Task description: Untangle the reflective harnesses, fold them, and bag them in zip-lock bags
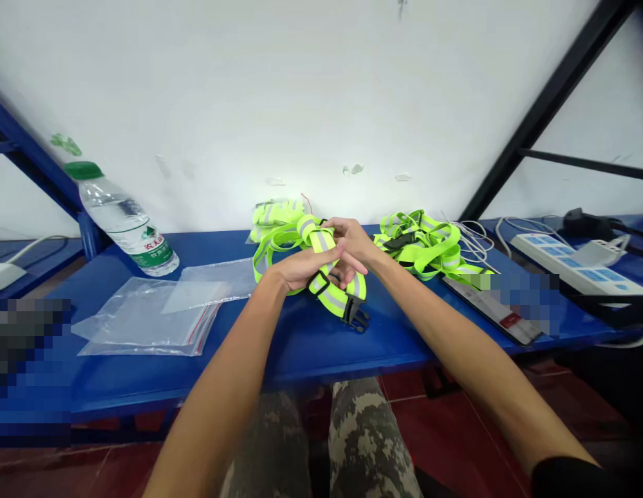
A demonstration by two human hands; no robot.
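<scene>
Both my hands meet over a neon yellow reflective strap (321, 242) with grey stripes, lying looped on the blue table (238, 366). My left hand (300, 270) presses across the webbing, its fingers reaching under my right hand (349, 242), which grips the top of the loop. A black plastic buckle (356, 315) hangs from the strap's lower end, just beyond my fingers. To the right lies a tangled pile of similar straps (419, 243). Another folded strap bundle (277, 214) sits behind my hands, against the wall.
Flat clear zip bags (145, 318) lie left of my hands, near a tilted plastic water bottle (127, 221) with a green cap. A white power strip (575, 263) and white cables (474, 242) lie to the right. Black shelf uprights (544, 111) rise at the right.
</scene>
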